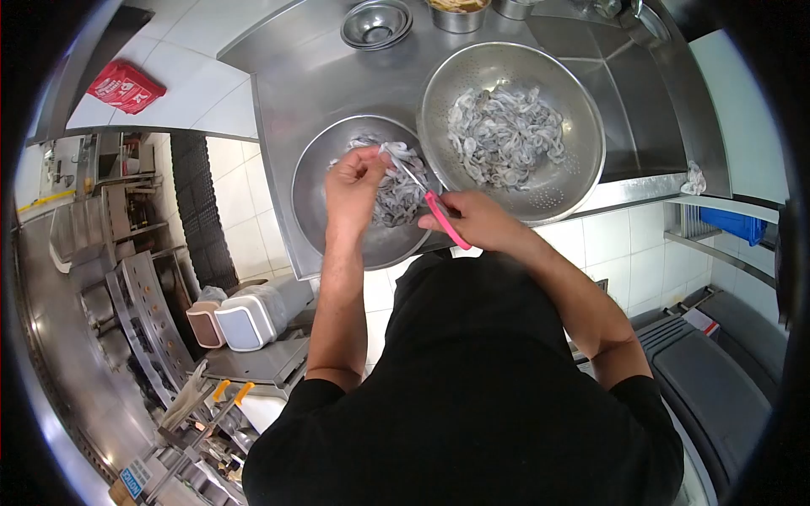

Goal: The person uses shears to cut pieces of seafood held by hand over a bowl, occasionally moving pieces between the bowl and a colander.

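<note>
My left hand [354, 181] is over a wide metal bowl [310, 202], its thumb and fingers pinching a grey-white raw shrimp [398, 153]. Pink-handled scissors [444, 219] are in my right hand [474, 221], at the bowl's right side. Their blades point up and left, with the tips close to the pinched shrimp. Below the blades, a heap of grey shrimp [395, 202] lies in the bowl. Just right of it stands a large metal colander [582, 160], holding a bigger pile of grey shrimp [506, 135].
Small stacked metal bowls [375, 24] and a metal container with yellowish food [458, 15] stand at the back of the steel counter [291, 72]. A sink [645, 101] is on the right. A red packet [126, 87] lies at upper left; lidded bins [245, 322] stand lower left.
</note>
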`<action>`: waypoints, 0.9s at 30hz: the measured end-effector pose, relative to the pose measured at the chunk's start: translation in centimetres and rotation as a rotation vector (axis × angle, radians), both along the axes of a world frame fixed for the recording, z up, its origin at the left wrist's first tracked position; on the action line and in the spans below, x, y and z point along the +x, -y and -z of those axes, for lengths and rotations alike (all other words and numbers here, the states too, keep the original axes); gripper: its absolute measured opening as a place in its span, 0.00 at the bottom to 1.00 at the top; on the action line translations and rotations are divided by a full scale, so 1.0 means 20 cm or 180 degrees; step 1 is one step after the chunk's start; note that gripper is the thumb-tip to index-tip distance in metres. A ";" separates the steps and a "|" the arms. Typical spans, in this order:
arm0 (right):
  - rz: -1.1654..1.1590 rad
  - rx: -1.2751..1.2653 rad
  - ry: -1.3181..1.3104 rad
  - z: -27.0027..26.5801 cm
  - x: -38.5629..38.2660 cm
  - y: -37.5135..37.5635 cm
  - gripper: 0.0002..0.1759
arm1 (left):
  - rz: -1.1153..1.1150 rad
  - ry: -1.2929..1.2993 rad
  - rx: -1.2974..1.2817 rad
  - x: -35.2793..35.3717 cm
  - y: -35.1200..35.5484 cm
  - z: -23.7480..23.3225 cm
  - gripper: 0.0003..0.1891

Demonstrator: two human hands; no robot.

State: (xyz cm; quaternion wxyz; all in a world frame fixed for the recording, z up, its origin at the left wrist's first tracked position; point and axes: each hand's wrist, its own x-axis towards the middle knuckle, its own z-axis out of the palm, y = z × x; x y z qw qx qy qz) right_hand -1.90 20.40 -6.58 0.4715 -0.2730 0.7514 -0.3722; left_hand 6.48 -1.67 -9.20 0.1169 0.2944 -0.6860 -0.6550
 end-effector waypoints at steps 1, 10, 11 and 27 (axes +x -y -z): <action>-0.0015 0.0040 -0.0015 -0.01 0.00 0.00 0.41 | 0.0014 -0.0040 0.0074 0.00 0.00 0.00 0.08; 0.0020 0.0146 -0.0399 -0.02 0.01 0.03 0.47 | 0.0586 0.0064 0.0382 0.06 -0.04 -0.05 0.07; -0.0013 0.0124 -0.0413 -0.01 0.01 0.04 0.47 | 0.0590 0.0050 0.0394 0.07 -0.03 -0.04 0.07; -0.0463 0.0293 -0.0526 -0.07 0.01 0.09 0.47 | 0.0589 0.0256 0.0213 0.18 0.01 -0.01 0.07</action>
